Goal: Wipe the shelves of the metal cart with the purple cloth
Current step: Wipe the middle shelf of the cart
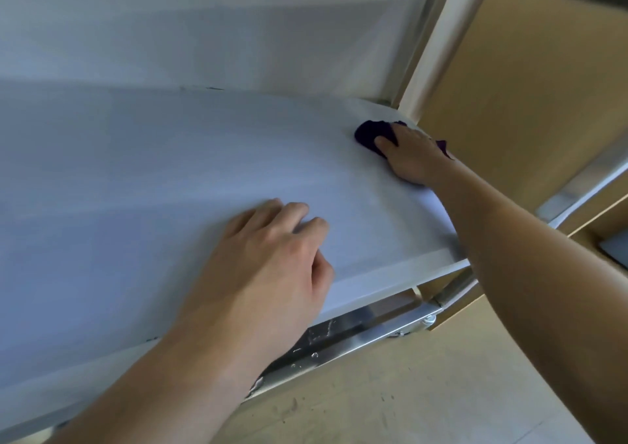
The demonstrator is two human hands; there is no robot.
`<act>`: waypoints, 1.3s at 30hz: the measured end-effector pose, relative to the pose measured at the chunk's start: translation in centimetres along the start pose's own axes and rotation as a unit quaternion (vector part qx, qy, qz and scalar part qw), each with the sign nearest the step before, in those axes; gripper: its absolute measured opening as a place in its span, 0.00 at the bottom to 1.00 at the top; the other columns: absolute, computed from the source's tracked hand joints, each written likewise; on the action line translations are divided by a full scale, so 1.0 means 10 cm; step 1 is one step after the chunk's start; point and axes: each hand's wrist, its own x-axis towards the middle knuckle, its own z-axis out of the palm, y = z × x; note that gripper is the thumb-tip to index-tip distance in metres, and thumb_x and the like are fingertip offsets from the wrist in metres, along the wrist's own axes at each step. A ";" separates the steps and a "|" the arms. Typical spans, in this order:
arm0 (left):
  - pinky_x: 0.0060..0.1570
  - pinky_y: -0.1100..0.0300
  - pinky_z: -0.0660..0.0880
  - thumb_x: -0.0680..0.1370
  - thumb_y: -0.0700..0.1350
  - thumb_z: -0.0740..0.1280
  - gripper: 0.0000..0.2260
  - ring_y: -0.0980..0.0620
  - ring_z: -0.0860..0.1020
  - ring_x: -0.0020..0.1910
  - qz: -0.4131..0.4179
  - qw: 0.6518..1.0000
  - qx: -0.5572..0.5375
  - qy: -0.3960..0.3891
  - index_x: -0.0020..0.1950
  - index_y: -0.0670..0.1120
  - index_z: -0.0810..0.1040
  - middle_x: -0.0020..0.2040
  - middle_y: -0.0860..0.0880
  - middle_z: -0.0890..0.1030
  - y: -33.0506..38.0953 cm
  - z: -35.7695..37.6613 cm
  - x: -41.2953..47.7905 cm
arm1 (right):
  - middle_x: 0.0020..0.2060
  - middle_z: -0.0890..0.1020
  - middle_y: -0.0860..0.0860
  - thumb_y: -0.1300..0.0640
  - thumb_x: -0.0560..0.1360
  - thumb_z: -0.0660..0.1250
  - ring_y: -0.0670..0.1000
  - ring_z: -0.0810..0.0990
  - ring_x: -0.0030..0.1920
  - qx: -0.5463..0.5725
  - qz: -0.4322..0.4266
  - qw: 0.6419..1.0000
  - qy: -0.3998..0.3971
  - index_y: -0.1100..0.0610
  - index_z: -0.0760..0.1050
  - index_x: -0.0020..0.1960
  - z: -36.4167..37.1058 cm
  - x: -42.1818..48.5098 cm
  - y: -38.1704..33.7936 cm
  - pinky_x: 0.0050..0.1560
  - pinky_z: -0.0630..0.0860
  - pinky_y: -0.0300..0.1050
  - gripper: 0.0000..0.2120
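The cart's pale shelf [142, 178] fills most of the head view. At its far right corner lies the bunched purple cloth [368, 134], with my right hand [413, 156] pressed flat on top of it and most of the cloth hidden under the palm. A small purple tip sticks out past the shelf's right edge. My left hand [268, 256] rests on the shelf's near part, fingers loosely curled on the surface and holding nothing.
A metal upright post [438, 39] rises at the far right corner, just behind the cloth. The cart's metal frame rail [360, 335] runs under the shelf's front edge, flecked with white marks. The upper shelf overhangs at top right. Light flooring lies below and to the right.
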 end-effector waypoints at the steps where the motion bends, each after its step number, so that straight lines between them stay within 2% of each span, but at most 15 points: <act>1: 0.58 0.53 0.73 0.75 0.48 0.53 0.16 0.47 0.77 0.55 0.003 1.000 0.004 -0.001 0.49 0.49 0.80 0.52 0.50 0.81 0.01 0.01 0.01 | 0.71 0.69 0.54 0.41 0.81 0.50 0.59 0.65 0.71 0.000 0.013 1.000 -0.003 0.48 0.60 0.75 0.01 0.08 0.04 0.72 0.59 0.58 0.25; 8: 0.60 0.51 0.74 0.74 0.48 0.53 0.16 0.45 0.78 0.56 0.010 1.000 0.003 -0.010 0.49 0.49 0.80 0.51 0.50 0.81 0.05 0.02 0.03 | 0.75 0.63 0.54 0.41 0.80 0.50 0.60 0.61 0.73 -0.009 0.045 0.999 -0.024 0.48 0.56 0.76 0.06 0.53 -0.19 0.73 0.56 0.57 0.26; 10: 0.56 0.49 0.75 0.73 0.47 0.56 0.13 0.46 0.78 0.54 0.005 1.000 -0.009 -0.016 0.48 0.49 0.80 0.51 0.51 0.80 0.03 0.01 0.05 | 0.74 0.64 0.54 0.42 0.81 0.50 0.59 0.62 0.73 -0.010 0.007 1.000 -0.024 0.48 0.57 0.76 0.07 0.53 -0.31 0.73 0.58 0.57 0.25; 14: 0.53 0.49 0.75 0.72 0.46 0.59 0.11 0.46 0.78 0.52 -0.010 1.000 -0.001 -0.007 0.46 0.48 0.80 0.52 0.50 0.80 0.02 0.00 0.05 | 0.71 0.69 0.53 0.43 0.81 0.53 0.58 0.67 0.69 0.024 -0.142 0.989 -0.037 0.50 0.61 0.75 0.09 0.17 -0.64 0.70 0.62 0.53 0.24; 17: 0.55 0.50 0.75 0.73 0.46 0.57 0.13 0.46 0.78 0.53 -0.008 1.000 0.005 -0.004 0.47 0.47 0.80 0.52 0.50 0.80 0.03 0.01 0.02 | 0.70 0.70 0.51 0.44 0.81 0.54 0.54 0.66 0.70 0.036 -0.206 0.978 -0.005 0.50 0.62 0.74 0.14 -0.23 -0.63 0.68 0.59 0.48 0.23; 20: 0.59 0.51 0.74 0.74 0.48 0.53 0.16 0.45 0.77 0.58 0.007 1.000 0.004 -0.007 0.49 0.47 0.80 0.56 0.49 0.80 0.04 0.03 -0.01 | 0.68 0.71 0.50 0.42 0.81 0.53 0.54 0.67 0.69 0.041 -0.174 0.984 0.000 0.48 0.63 0.72 0.11 -0.32 -0.42 0.63 0.59 0.44 0.22; 23: 0.63 0.52 0.72 0.75 0.49 0.53 0.17 0.44 0.76 0.61 0.012 1.000 0.004 -0.016 0.52 0.48 0.81 0.58 0.49 0.80 0.06 0.04 0.02 | 0.67 0.73 0.54 0.41 0.80 0.52 0.57 0.70 0.66 0.034 -0.099 0.994 -0.012 0.49 0.64 0.72 0.04 -0.07 -0.20 0.67 0.65 0.52 0.23; 26: 0.64 0.52 0.71 0.75 0.49 0.51 0.19 0.44 0.76 0.62 0.013 1.000 -0.002 -0.019 0.53 0.49 0.81 0.58 0.49 0.80 0.10 0.06 0.09 | 0.69 0.72 0.55 0.41 0.81 0.51 0.59 0.70 0.67 0.024 -0.046 0.999 -0.004 0.51 0.63 0.74 0.05 0.26 0.00 0.69 0.65 0.57 0.25; 29: 0.64 0.51 0.71 0.74 0.49 0.49 0.20 0.45 0.75 0.62 0.019 1.000 -0.008 -0.021 0.52 0.50 0.80 0.57 0.50 0.80 0.12 0.07 0.12 | 0.71 0.69 0.54 0.41 0.80 0.50 0.59 0.68 0.69 0.006 -0.022 1.000 -0.014 0.48 0.61 0.75 0.08 0.59 0.04 0.70 0.63 0.58 0.25; 34: 0.67 0.49 0.70 0.74 0.50 0.48 0.21 0.43 0.74 0.65 0.019 0.999 -0.010 -0.031 0.54 0.51 0.79 0.61 0.49 0.79 0.11 0.08 0.11 | 0.72 0.67 0.57 0.39 0.79 0.51 0.61 0.66 0.71 0.006 0.012 1.000 -0.009 0.48 0.59 0.75 0.12 0.96 -0.04 0.71 0.62 0.57 0.27; 39: 0.67 0.50 0.67 0.73 0.51 0.45 0.21 0.46 0.71 0.67 0.018 0.998 -0.017 -0.060 0.53 0.53 0.75 0.61 0.51 0.76 0.11 0.05 0.16 | 0.75 0.62 0.55 0.39 0.80 0.51 0.60 0.62 0.73 0.032 -0.013 0.998 -0.044 0.49 0.55 0.77 0.14 1.08 -0.31 0.73 0.60 0.57 0.28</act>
